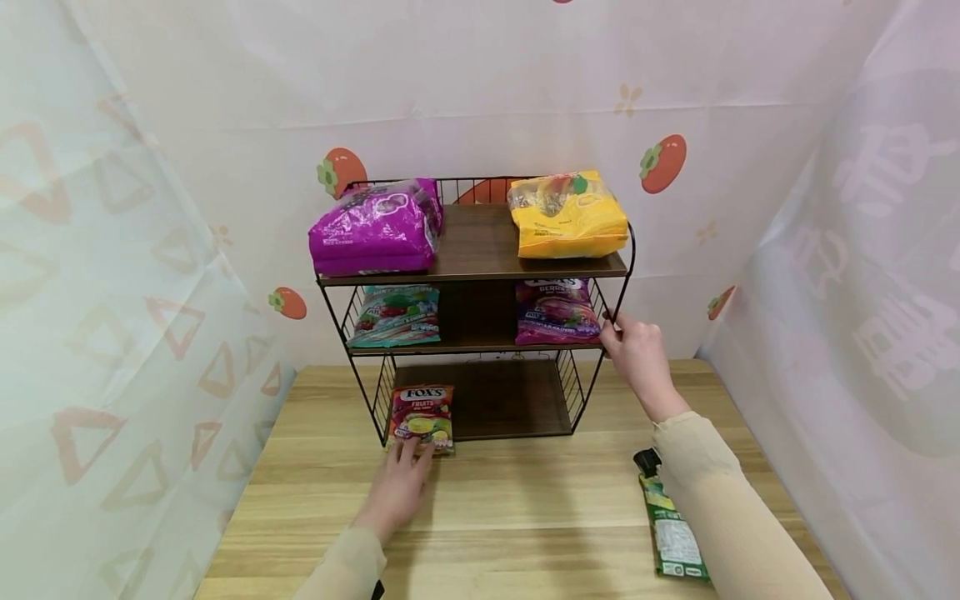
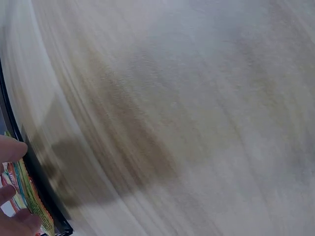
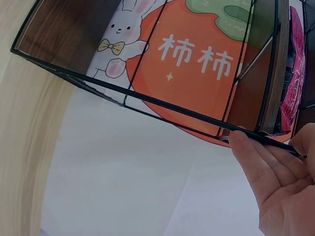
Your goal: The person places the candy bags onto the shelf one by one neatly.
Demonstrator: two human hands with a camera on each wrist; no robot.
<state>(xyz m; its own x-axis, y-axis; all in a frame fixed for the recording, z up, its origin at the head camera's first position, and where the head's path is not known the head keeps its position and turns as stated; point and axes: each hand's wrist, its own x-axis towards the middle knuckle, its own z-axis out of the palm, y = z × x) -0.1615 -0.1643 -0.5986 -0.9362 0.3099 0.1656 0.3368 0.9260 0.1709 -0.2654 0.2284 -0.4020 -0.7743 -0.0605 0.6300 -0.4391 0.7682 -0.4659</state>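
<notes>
A three-tier shelf rack [image 1: 480, 271] with dark wood boards and a black metal frame stands against the back wall. On its bottom board, at the left, lies a red FOX'S Fruits candy bag [image 1: 422, 408]. My left hand [image 1: 397, 487] touches the front lower end of this bag with its fingers extended; in the left wrist view, fingertips [image 2: 12, 149] rest by the candy bag [image 2: 34, 206] at the board's edge. With thumb and fingers, my right hand [image 1: 637, 354] holds the rack's right front post; the right wrist view shows the hand [image 3: 280, 182] around the black post [image 3: 197, 114].
A purple bag [image 1: 375, 229] and a yellow bag [image 1: 570, 221] lie on the top board. The middle board bears a teal bag [image 1: 397, 317] and a berry-purple bag [image 1: 555, 312]. A green bag [image 1: 675, 533] with a black clip [image 1: 647, 461] lies on the wooden table, right front.
</notes>
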